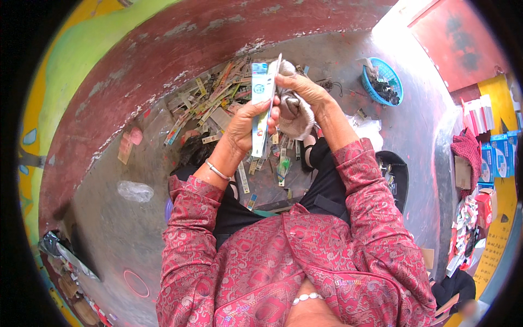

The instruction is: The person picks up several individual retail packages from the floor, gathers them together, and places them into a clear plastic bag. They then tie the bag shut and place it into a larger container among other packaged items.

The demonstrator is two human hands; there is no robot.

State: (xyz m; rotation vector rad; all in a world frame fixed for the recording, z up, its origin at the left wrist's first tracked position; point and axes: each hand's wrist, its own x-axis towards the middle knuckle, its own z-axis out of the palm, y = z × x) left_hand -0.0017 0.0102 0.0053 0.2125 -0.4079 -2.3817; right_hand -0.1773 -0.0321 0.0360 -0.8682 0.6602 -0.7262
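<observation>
In front of my chest, my left hand (243, 124) grips a few long, narrow printed strips (259, 84), pale blue and white, held roughly upright. Thumb and fingers close around their lower half. My right hand (305, 90) is closed just to the right of the strips' upper part, with a crumpled off-white cloth (297, 126) bunched in and below it. The cloth hangs beside the strips; its fingers' exact hold is partly hidden. Beyond both hands, a loose heap of similar strips (220, 92) lies on the floor, and several more strips (283, 166) lie between my legs.
A blue plastic basket (400, 87) with dark scraps stands at the far right. A clear plastic bag (135, 191) and a pink ring (136, 283) lie on the left floor. Blue boxes (501, 155) line the right wall. A dark rounded container (400, 180) sits beside my right leg.
</observation>
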